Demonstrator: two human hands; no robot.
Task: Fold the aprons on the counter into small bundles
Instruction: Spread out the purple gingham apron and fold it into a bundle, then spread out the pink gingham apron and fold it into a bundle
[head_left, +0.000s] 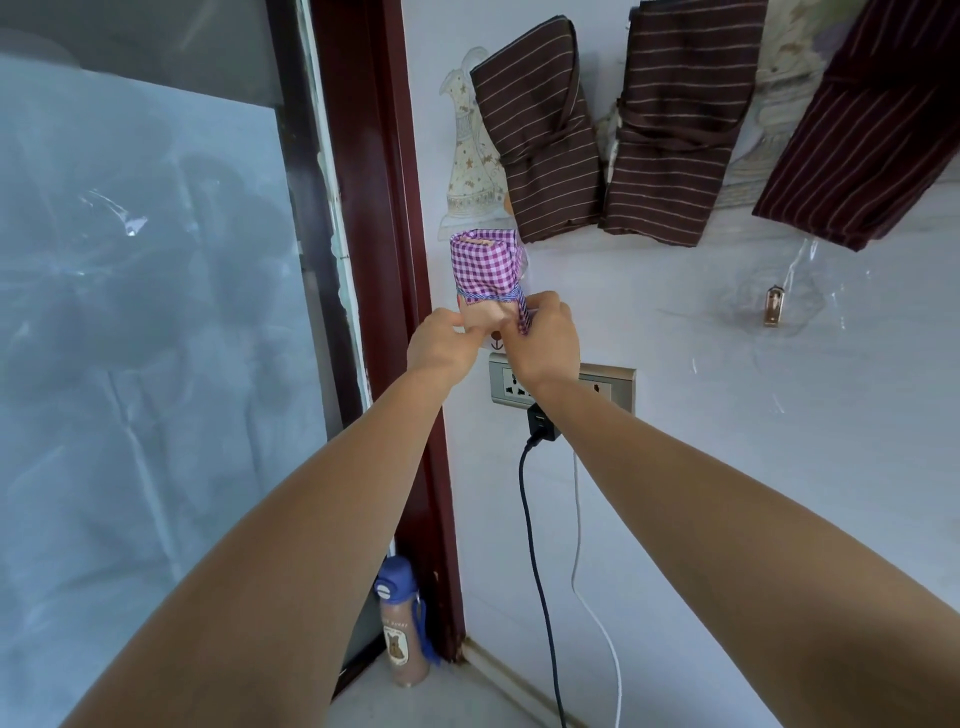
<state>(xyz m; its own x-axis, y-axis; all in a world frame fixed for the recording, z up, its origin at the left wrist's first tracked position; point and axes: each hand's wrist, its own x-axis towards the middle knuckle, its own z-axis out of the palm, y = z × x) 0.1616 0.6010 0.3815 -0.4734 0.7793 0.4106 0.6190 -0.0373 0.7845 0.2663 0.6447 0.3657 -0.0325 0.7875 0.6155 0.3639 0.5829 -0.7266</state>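
l hand (442, 344) fingers pinch bottom of purple checked apron bundle (485, 265); r hand (546, 338) fingers clamped on its tie strap (524, 315). brown striped aprons (540, 135) hang above on wall (727, 467).

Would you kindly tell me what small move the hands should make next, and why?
Probably tuck the strap end under the wrapped strap: the right hand pinches that loose end, the left hand holds the checked bundle, and the strap already circles it.

Wrist of my right hand (543, 332) hides part of the grey metal wall socket (613, 387); dark maroon striped cloth (872, 130), top right, runs off frame.
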